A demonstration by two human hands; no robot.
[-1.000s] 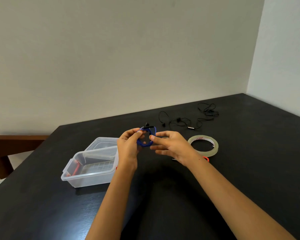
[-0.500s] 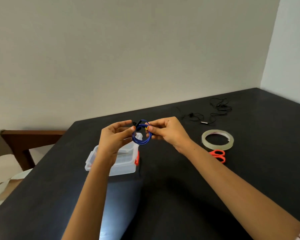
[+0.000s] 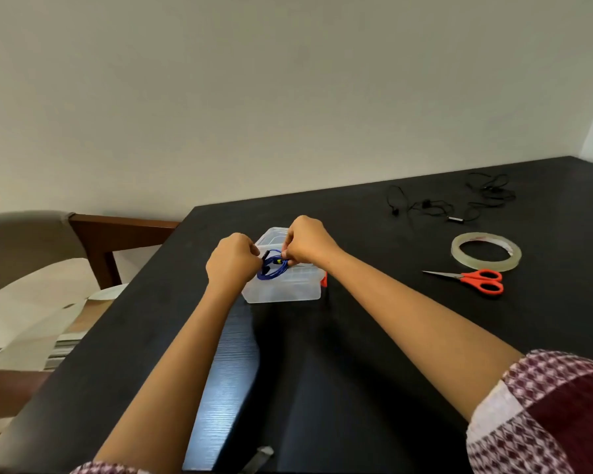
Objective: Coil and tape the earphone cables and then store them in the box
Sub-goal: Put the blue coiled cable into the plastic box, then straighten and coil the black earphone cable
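A coiled blue earphone cable [image 3: 272, 267] hangs between my two hands, just above the open clear plastic box [image 3: 288, 291]. My left hand [image 3: 233, 265] pinches the coil's left side, near its black plug. My right hand [image 3: 307, 241] pinches the right side at a small yellow part. The box has a red latch on its right end. A loose black earphone cable [image 3: 449, 203] lies uncoiled at the far right of the black table [image 3: 374, 336].
A roll of clear tape [image 3: 486, 250] lies right of the box, with orange-handled scissors [image 3: 473, 279] just in front of it. A chair [image 3: 31, 244] stands at the table's left edge. The wall runs along the table's far side.
Both hands moved with the blue coil to the left and down over the box. The view swung left, so the tape, scissors and black cable now sit further right.
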